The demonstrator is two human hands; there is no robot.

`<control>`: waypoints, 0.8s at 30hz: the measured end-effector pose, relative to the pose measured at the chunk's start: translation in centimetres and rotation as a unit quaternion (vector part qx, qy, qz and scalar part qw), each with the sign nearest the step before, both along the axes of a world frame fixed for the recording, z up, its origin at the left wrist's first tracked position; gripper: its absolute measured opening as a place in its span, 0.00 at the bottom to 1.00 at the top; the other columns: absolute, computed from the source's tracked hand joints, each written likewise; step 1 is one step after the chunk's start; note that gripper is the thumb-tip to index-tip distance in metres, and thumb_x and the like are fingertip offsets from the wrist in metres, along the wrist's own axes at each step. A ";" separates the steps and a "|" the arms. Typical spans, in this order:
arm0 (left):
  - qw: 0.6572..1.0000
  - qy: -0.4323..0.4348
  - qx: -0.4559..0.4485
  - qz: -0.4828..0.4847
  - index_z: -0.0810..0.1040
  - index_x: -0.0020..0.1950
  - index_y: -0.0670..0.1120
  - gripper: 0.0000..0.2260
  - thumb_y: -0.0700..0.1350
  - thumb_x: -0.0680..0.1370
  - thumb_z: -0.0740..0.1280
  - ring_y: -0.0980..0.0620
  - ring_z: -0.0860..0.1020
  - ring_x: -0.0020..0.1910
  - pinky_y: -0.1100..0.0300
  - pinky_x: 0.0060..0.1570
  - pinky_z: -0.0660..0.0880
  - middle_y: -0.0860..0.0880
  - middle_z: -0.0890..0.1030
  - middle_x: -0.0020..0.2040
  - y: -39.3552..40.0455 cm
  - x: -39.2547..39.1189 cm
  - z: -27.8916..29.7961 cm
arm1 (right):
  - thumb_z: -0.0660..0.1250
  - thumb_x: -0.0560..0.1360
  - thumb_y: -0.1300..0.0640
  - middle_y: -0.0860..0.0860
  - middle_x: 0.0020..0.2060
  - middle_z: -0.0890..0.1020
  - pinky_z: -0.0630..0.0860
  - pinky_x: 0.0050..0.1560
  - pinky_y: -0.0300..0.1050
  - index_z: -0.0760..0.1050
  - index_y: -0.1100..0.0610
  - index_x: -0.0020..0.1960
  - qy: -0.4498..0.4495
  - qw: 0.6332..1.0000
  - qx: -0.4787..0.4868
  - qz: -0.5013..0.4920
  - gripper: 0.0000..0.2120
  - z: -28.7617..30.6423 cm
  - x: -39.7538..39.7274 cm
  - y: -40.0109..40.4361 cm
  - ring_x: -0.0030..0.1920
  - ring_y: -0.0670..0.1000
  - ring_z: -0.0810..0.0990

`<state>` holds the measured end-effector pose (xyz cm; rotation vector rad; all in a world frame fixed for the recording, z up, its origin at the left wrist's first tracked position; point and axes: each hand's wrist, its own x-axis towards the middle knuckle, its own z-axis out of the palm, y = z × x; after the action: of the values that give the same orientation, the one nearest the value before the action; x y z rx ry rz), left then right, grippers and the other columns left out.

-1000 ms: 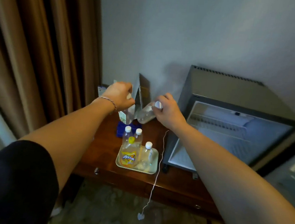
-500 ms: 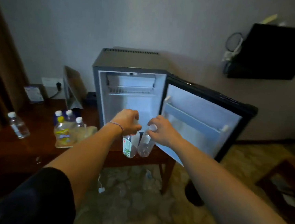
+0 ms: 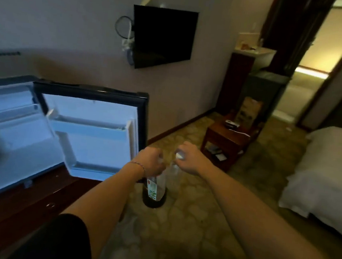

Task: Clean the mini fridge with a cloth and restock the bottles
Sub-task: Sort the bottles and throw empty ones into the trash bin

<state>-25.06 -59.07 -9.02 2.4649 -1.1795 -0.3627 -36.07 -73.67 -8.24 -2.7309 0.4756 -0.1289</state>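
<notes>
The left hand [image 3: 151,161] is curled round the neck of a clear plastic bottle with a white, green and red label [image 3: 154,187], which hangs upright below the fist, past the free right edge of the open mini fridge door [image 3: 94,143] and over the patterned beige carpet [image 3: 188,224]. The right hand [image 3: 188,159] is just beside it, fingers bent and pinching the white cap of a second clear plastic bottle [image 3: 173,177]; motion blur hides much of that bottle's body, so how tight the hold is cannot be told. The two bottles hang close together, and whether they touch is unclear. The black mini fridge with a pale white interior [image 3: 4,135] stands on the dark reddish wooden desk [image 3: 25,203] at the left, its door swung wide so that the lower front corner of the door juts out beyond the desk's front edge. The door's shelf rail [image 3: 87,125] runs across the inner panel, bare. To the right of the hands the carpet lies open as far as a small dark wooden side table [image 3: 224,142] and the corner of a white-covered bed [image 3: 323,179]. A black flat television [image 3: 163,37] hangs on the wall above the door's top edge.
</notes>
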 end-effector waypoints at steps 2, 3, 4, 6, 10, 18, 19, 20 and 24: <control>0.999 -0.006 0.000 -0.033 0.76 0.50 0.48 0.08 0.49 0.74 0.69 0.53 0.76 0.39 0.60 0.37 0.73 0.49 0.79 0.47 -3.3 -0.3 -0.9 | 0.67 0.79 0.53 0.55 0.59 0.72 0.69 0.57 0.47 0.76 0.59 0.62 0.002 1.000 -0.002 -0.029 0.15 -0.6 -1.8 -2.8 0.60 0.56 0.73; 0.999 -0.009 -0.005 -0.041 0.76 0.52 0.48 0.10 0.49 0.74 0.70 0.54 0.76 0.40 0.60 0.37 0.73 0.49 0.78 0.47 -4.6 -0.4 -1.2 | 0.67 0.79 0.54 0.55 0.58 0.72 0.69 0.56 0.47 0.76 0.59 0.62 0.003 0.999 0.001 -0.042 0.14 -1.1 -2.5 -4.0 0.60 0.56 0.73; 0.999 -0.008 -0.009 -0.045 0.76 0.54 0.48 0.11 0.49 0.74 0.71 0.53 0.76 0.40 0.60 0.37 0.73 0.50 0.77 0.48 -6.1 -0.7 -1.7 | 0.67 0.79 0.53 0.54 0.57 0.71 0.69 0.56 0.47 0.75 0.59 0.62 0.008 0.998 0.004 -0.056 0.14 -1.8 -3.3 -5.4 0.60 0.56 0.73; 0.999 -0.002 -0.010 -0.045 0.76 0.54 0.49 0.11 0.50 0.74 0.71 0.53 0.76 0.42 0.62 0.37 0.73 0.50 0.76 0.49 -8.6 -1.1 -3.0 | 0.67 0.80 0.53 0.53 0.59 0.71 0.70 0.57 0.46 0.75 0.58 0.63 0.034 0.996 0.013 -0.083 0.15 -3.2 -4.4 -8.2 0.60 0.56 0.73; 0.999 0.029 -0.005 -0.032 0.74 0.56 0.50 0.11 0.49 0.75 0.69 0.52 0.77 0.44 0.54 0.44 0.81 0.49 0.76 0.50 -13.2 -0.1 -5.3 | 0.66 0.80 0.52 0.55 0.58 0.72 0.71 0.55 0.47 0.76 0.58 0.62 0.049 0.990 0.025 -0.127 0.14 -5.6 -3.8 -14.3 0.59 0.57 0.74; 0.992 0.073 -0.034 0.100 0.74 0.59 0.49 0.13 0.48 0.76 0.70 0.50 0.75 0.50 0.57 0.50 0.78 0.48 0.73 0.57 -18.9 3.5 -10.2 | 0.68 0.78 0.51 0.55 0.62 0.74 0.72 0.59 0.48 0.76 0.58 0.62 0.093 0.996 0.014 -0.002 0.16 -9.2 3.8 -23.5 0.62 0.57 0.74; 0.990 0.064 -0.040 0.119 0.75 0.59 0.49 0.13 0.48 0.76 0.70 0.51 0.75 0.51 0.57 0.52 0.77 0.48 0.73 0.57 -19.5 4.0 -10.4 | 0.68 0.78 0.50 0.55 0.61 0.74 0.73 0.59 0.48 0.77 0.57 0.62 0.093 0.995 0.012 0.015 0.16 -9.3 5.2 -24.2 0.62 0.57 0.74; 0.989 0.050 -0.042 0.134 0.75 0.59 0.49 0.13 0.49 0.76 0.70 0.51 0.74 0.51 0.57 0.53 0.76 0.49 0.74 0.56 -20.1 4.5 -10.5 | 0.68 0.78 0.50 0.55 0.60 0.74 0.73 0.59 0.48 0.77 0.57 0.62 0.086 0.996 0.010 0.031 0.16 -9.4 6.5 -24.9 0.61 0.57 0.74; 0.983 0.025 -0.031 0.181 0.75 0.60 0.49 0.14 0.52 0.77 0.70 0.51 0.73 0.51 0.60 0.49 0.72 0.50 0.75 0.56 -21.7 7.7 -11.1 | 0.67 0.79 0.53 0.55 0.61 0.73 0.70 0.54 0.44 0.76 0.58 0.64 0.079 0.992 0.006 0.095 0.16 -10.5 12.0 -26.7 0.60 0.56 0.74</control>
<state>-17.32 -80.78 -20.08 2.5319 -0.6890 -0.2771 -24.09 -100.39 -18.78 -2.7699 0.2549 0.1408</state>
